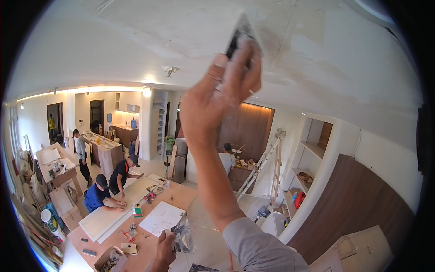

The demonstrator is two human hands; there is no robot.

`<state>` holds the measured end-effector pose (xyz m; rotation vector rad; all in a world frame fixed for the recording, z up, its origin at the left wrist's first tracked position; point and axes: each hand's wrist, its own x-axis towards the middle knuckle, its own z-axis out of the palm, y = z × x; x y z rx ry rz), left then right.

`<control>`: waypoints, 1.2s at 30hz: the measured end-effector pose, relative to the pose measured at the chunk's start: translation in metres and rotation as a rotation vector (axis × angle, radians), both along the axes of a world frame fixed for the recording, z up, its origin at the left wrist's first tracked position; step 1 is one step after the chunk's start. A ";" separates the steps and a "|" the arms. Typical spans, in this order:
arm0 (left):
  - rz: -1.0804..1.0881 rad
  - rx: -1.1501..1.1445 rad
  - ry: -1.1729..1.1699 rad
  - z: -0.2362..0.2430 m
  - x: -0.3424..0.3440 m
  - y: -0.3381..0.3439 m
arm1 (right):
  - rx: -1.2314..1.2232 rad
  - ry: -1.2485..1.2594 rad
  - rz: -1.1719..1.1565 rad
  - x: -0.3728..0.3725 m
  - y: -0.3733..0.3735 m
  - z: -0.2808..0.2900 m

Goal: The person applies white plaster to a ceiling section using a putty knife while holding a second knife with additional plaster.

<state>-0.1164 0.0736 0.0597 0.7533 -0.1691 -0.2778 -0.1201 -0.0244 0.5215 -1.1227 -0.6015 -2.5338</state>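
Note:
My right hand (pixel 229 84) is raised in the upper middle, fingers closed on a putty knife (pixel 240 34) whose tapered blade is at the white ceiling (pixel 181 31). Faint patches and seam lines show on the ceiling around the blade. My left hand (pixel 166 249) is low in the view, gripping a square metal plate (pixel 185 235) smeared with pale and dark material, held in front of the work table.
Below, two workers (pixel 97 197) bend over boards on a large table (pixel 181 195) with scattered tools. Other people (pixel 81 154) stand farther back. A ladder (pixel 253 172) leans at right beside white shelving (pixel 312 149). Boards and buckets (pixel 47 217) crowd the left wall.

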 end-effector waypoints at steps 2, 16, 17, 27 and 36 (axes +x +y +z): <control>-0.007 0.010 0.015 0.005 -0.002 -0.002 | 0.017 -0.152 0.092 -0.010 -0.004 0.006; -0.099 0.022 -0.005 0.003 -0.004 0.003 | -0.030 -0.032 -0.073 -0.019 0.011 -0.002; -0.106 0.024 -0.005 0.005 -0.005 0.001 | -0.019 -0.096 -0.055 -0.014 0.001 -0.004; -0.107 0.007 0.017 0.005 0.000 0.001 | 0.057 -0.146 -0.251 -0.012 -0.064 -0.003; -0.118 0.010 -0.041 0.014 0.001 -0.005 | -0.002 0.007 -0.024 -0.010 -0.088 -0.040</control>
